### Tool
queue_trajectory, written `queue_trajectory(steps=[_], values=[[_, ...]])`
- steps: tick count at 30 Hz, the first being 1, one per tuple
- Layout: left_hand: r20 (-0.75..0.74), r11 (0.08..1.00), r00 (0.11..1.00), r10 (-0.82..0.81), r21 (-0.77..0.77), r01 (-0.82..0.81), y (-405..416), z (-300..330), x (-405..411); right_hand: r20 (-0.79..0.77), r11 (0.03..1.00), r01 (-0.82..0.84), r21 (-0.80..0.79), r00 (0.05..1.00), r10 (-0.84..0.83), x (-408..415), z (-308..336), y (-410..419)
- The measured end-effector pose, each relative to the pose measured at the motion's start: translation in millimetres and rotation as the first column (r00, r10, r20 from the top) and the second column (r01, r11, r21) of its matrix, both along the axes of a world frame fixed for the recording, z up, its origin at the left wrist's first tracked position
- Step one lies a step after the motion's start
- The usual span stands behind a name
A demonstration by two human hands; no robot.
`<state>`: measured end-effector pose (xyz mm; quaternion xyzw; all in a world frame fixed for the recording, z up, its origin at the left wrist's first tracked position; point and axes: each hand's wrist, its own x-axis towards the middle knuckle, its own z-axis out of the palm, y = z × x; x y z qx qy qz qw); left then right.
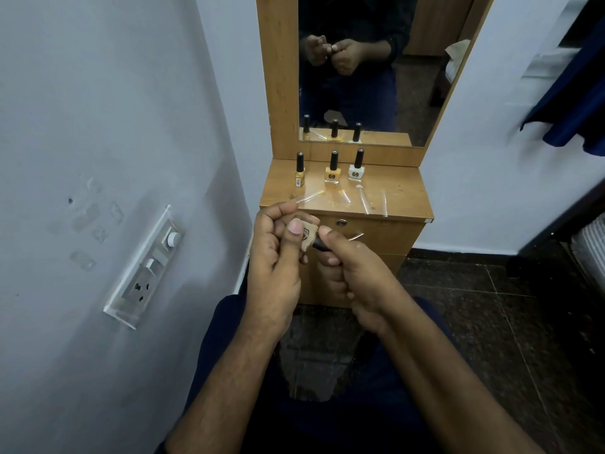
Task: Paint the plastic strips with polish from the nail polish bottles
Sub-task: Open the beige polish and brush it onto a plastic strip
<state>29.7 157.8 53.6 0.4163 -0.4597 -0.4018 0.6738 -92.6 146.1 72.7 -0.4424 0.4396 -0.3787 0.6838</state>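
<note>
One beige nail polish bottle (309, 234) gripped in left hand (278, 257) fingers | right hand (353, 273) pinches its dark cap (322, 245), unopened I judge | beyond fingertips: plastic strips (363, 201), some tipped yellow | three capped bottles (332, 168) behind; painting partly done

My left hand (278, 253) and right hand (355, 270) meet at the centre, a nail polish bottle (309, 235) between them. At twelve o'clock beyond them stands the dressing table (406, 188), with three bottles (333, 168) in a row on its top, plastic strips (363, 201) lying before them and the mirror (370, 70) behind. At nine o'clock, a switchboard (144, 268) sits on the wall.
</note>
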Motion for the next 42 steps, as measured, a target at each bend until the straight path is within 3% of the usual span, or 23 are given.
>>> queue_trajectory(steps=[3, 6, 8, 9, 10, 12, 14, 16, 18, 22, 25, 28, 30, 33, 37, 42], values=[[0.045, 0.999, 0.999, -0.005, -0.041, 0.007, 1.3, 3.6, -1.0, 0.245, 0.957, -0.117, 0.267, 0.968, 0.050, -1.5, -5.3, -0.1], [0.045, 1.000, 0.999, -0.012, -0.016, 0.013, 1.8, 2.2, -0.3, 0.188, 0.962, -0.076, 0.262, 0.982, 0.027, 1.0, -1.9, 2.3], [0.029, 1.000, 1.000, -0.002, 0.017, 0.001, 2.5, 1.7, -0.6, -0.010, 0.994, 0.053, 0.095, 0.999, -0.052, 5.6, 2.4, 6.7], [0.023, 0.999, 1.000, 0.018, 0.038, -0.019, 2.7, 1.8, -1.2, -0.162, 0.989, 0.119, -0.091, 0.978, -0.133, 7.2, 2.3, 8.9], [0.014, 0.997, 0.999, 0.046, 0.061, -0.047, 2.4, 2.0, -1.5, -0.330, 0.928, 0.127, -0.350, 0.910, -0.249, 7.0, -1.6, 9.8], [-0.028, 0.989, 0.994, 0.106, 0.104, -0.103, 1.6, 2.2, -1.6, -0.551, 0.665, -0.111, -0.738, 0.668, -0.500, 1.5, -14.0, 7.2], [-0.067, 0.986, 0.989, 0.130, 0.116, -0.122, 0.5, 2.1, -0.1, -0.574, 0.468, -0.334, -0.818, 0.525, -0.629, -3.5, -21.7, 3.3], [-0.068, 0.989, 0.991, 0.116, 0.097, -0.109, 0.4, 2.1, 0.5, -0.558, 0.413, -0.377, -0.829, 0.499, -0.663, -3.8, -23.6, 1.7], [-0.060, 0.992, 0.993, 0.099, 0.078, -0.094, 0.5, 2.7, 0.5, -0.561, 0.456, -0.328, -0.827, 0.528, -0.638, -0.9, -24.0, 2.2], [-0.041, 0.995, 0.995, 0.092, 0.043, -0.091, -0.9, 2.6, 3.4, -0.596, 0.699, -0.198, -0.687, 0.704, -0.387, 4.2, -20.1, 4.2], [-0.033, 0.996, 0.996, 0.080, 0.029, -0.079, -2.0, 2.0, 4.1, -0.423, 0.842, -0.092, -0.532, 0.890, -0.170, 6.3, -17.8, 2.3], [-0.033, 0.997, 0.997, 0.072, 0.038, -0.071, -2.6, 0.4, 4.7, -0.144, 0.974, -0.056, -0.221, 0.989, 0.024, 9.6, -7.1, 4.3], [-0.025, 0.996, 0.997, 0.073, 0.046, -0.072, -2.7, -1.5, 4.8, -0.063, 0.994, -0.084, -0.067, 0.995, 0.080, 9.3, 0.0, 5.6], [-0.014, 0.996, 0.997, 0.071, 0.047, -0.071, -1.7, -1.7, 2.8, -0.075, 0.998, -0.063, -0.020, 0.995, 0.062, 9.7, 1.7, 8.2], [0.005, 0.993, 0.997, 0.082, 0.084, -0.082, -2.0, -2.2, 1.2, -0.093, 0.995, 0.031, -0.094, 0.995, -0.040, 11.5, 7.8, 12.0], [0.094, 0.987, 0.994, 0.049, 0.147, -0.063, -1.8, -7.5, 2.5, -0.231, 0.959, 0.107, -0.262, 0.958, -0.170, 5.0, -0.1, 7.0]])
